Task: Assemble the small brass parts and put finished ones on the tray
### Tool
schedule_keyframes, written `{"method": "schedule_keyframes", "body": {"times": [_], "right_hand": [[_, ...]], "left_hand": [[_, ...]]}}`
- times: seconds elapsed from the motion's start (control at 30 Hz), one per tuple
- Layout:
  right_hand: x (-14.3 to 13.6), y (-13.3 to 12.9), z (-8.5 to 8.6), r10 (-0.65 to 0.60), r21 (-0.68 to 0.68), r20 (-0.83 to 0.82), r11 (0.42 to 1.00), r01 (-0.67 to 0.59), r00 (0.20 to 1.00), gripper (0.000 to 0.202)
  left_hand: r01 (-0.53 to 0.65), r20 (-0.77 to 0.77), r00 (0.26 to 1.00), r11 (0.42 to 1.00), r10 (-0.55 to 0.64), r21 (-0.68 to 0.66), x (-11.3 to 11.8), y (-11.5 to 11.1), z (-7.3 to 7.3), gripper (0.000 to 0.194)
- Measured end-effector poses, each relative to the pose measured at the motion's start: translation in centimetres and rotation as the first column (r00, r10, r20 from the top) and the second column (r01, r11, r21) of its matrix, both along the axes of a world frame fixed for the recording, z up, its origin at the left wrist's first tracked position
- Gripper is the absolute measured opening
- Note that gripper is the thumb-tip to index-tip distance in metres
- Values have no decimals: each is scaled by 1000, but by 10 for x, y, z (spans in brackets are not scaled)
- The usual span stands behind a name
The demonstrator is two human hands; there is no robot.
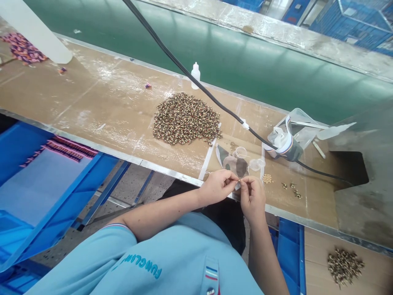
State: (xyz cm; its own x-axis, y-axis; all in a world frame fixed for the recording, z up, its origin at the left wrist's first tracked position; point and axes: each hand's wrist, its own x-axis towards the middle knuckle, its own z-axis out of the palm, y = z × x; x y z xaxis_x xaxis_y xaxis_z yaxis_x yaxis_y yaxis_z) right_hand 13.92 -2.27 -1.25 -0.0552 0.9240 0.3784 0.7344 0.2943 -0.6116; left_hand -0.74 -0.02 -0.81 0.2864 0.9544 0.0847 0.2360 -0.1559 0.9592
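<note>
Left hand (218,186) at the near edge of the long brown worktop (101,110), fingers curled, thumb and forefinger pinched shut on a tiny brass-coloured bead-like part (239,179). Right hand (252,196) just beside it, fingertips (245,183) drawn together and meeting the same tiny part from the other side; too small to tell which hand carries the weight. Both hands touching at the fingertips, hovering just above the metal-trimmed table edge.

Directly behind the hands, a small camouflage-patterned patch (235,164) flat on the worktop, with 2 small clear plastic cups (257,164) near its far right corner. To the right of the cups, a small cluster of pale gold beads (267,178), then a few loose dark brass pieces (293,189) further right. Well apart to the left and further back, a large flat heap of small brass-and-dark ring-shaped parts (184,119). Behind that heap, a small white plastic squeeze bottle (195,76), upright at the edge of the green conveyor belt (245,57).

A black cable (184,69) slanting across the scene down to a taped dark cylindrical tool (288,146) lying among clear plastic bags (302,123). Lower right, a second smaller heap of brass parts (344,265) on a cardboard sheet (316,262). Left, below the table, a blue plastic crate (37,180).
</note>
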Motion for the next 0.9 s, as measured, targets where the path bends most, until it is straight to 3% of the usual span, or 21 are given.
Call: {"method": "schedule_keyframes", "body": {"times": [0.37,0.47,0.6,0.67,0.9], "right_hand": [[5,1,-3,-47,75,-13,996,48,999,14],[5,2,-4,-66,100,-33,993,69,997,13],[5,2,-2,-89,85,-63,992,94,994,13],[5,2,-2,-97,80,-63,991,102,993,13],[5,0,-3,-129,0,-118,992,130,985,17]], "left_hand": [[26,49,998,1000,-27,18,-5,-1,-4,10],[-10,-51,999,993,16,116,-24,13,4,10],[-191,-245,938,955,245,225,-55,44,15,12],[-230,-327,898,948,293,218,-64,57,17,12],[-190,-483,828,954,283,234,-57,70,13,8]]}}
